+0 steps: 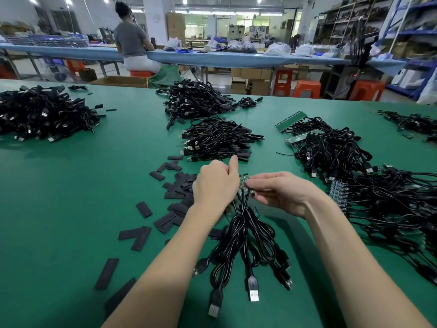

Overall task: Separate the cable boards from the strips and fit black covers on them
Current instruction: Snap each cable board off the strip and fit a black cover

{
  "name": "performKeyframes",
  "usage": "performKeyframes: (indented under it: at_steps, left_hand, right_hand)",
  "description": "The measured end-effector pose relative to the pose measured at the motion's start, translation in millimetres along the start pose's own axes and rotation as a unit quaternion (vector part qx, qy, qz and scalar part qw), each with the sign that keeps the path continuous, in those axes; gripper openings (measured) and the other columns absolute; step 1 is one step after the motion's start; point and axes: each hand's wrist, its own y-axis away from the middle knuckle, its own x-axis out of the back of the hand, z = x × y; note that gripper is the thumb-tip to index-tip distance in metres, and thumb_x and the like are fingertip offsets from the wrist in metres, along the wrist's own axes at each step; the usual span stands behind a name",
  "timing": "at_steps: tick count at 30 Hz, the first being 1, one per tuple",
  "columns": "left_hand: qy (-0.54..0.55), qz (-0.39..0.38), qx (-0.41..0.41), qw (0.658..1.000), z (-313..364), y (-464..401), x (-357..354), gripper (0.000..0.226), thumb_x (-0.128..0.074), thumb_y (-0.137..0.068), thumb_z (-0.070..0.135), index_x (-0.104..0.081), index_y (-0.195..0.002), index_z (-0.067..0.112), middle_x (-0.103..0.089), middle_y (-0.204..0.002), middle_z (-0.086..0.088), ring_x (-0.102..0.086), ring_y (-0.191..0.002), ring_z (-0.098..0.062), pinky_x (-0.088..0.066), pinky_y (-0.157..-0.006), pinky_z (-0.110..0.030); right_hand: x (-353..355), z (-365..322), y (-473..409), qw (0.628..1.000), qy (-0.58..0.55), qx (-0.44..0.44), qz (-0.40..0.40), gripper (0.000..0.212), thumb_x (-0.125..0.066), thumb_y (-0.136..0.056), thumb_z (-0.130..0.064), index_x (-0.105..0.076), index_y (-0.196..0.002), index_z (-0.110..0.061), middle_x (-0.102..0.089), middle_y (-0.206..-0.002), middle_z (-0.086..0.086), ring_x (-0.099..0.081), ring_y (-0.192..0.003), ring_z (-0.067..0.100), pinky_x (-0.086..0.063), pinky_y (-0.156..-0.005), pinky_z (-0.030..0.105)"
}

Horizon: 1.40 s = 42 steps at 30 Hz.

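Black USB cables dangle at 6 o'clock from small green circuit boards, pinched btwn left hand & right hand, flat black covers at 9 o'clock.

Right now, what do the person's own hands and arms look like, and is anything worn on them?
Both forearms are bare up to the bottom edge of the picture; no sleeve shows. The left hand and the right hand wear no gloves. No ring, watch or wristband is visible on either. The fingernails that show are short and plain.
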Motion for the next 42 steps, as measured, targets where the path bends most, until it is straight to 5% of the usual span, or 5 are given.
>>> performKeyframes:
  at_steps: [13,24,29,37,42]
  left_hand:
    - [-0.023,0.036,-0.078,0.996,0,5,6,0.074,-0.046,-0.100,0.057,-0.031,-0.043,0.012,-0.028,-0.035,0.002,-0.039,-0.039,-0.017,-0.028,-0.045,-0.027]
    - [0.212,-0.058,-0.041,0.975,-2,-2,7,0.074,-0.053,-0.100,0.051,-0.041,-0.035,0.019,-0.037,-0.035,0.010,-0.036,-0.036,-0.005,-0.031,-0.047,-0.016]
    - [0.106,-0.120,-0.076,0.984,-3,-7,24,0.052,-0.045,-0.103,0.051,-0.077,-0.072,0.026,-0.066,-0.058,0.014,-0.060,-0.059,-0.002,-0.041,-0.061,-0.009]
    - [0.349,-0.246,0.004,0.904,-10,-11,31,0.020,-0.078,-0.087,0.016,-0.069,-0.104,0.019,-0.078,-0.094,-0.003,-0.072,-0.084,-0.014,-0.057,-0.077,-0.022]
    - [0.468,-0.234,0.097,0.847,-12,-9,33,0.029,-0.072,-0.089,0.002,-0.060,-0.115,0.003,-0.077,-0.091,-0.016,-0.076,-0.089,-0.029,-0.061,-0.075,-0.029]
  right_hand:
    - [-12,4,-3,0.998,-0.064,-0.003,-0.027,0.011,-0.082,-0.059,-0.010,-0.081,-0.070,-0.010,-0.072,-0.075,0.003,-0.064,-0.060,0.007,-0.057,-0.059,0.016]
    - [-18,9,-3,0.966,-0.253,-0.040,-0.043,0.014,-0.082,-0.059,-0.008,-0.079,-0.072,-0.007,-0.071,-0.075,0.004,-0.067,-0.059,0.009,-0.057,-0.053,0.018]
    - [-5,3,-6,0.990,-0.119,0.054,0.047,0.032,-0.087,-0.058,-0.020,-0.077,-0.088,-0.014,-0.071,-0.077,0.000,-0.065,-0.061,0.009,-0.055,-0.058,0.017]
    - [-7,1,-7,0.979,-0.169,0.109,0.017,0.008,-0.076,-0.080,-0.014,-0.079,-0.085,-0.009,-0.075,-0.087,0.011,-0.073,-0.073,0.014,-0.058,-0.065,0.019]
    - [-1,21,-19,0.870,0.371,0.226,0.233,0.012,-0.071,-0.092,-0.025,-0.077,-0.102,-0.029,-0.071,-0.084,-0.011,-0.066,-0.071,0.007,-0.050,-0.073,0.023]
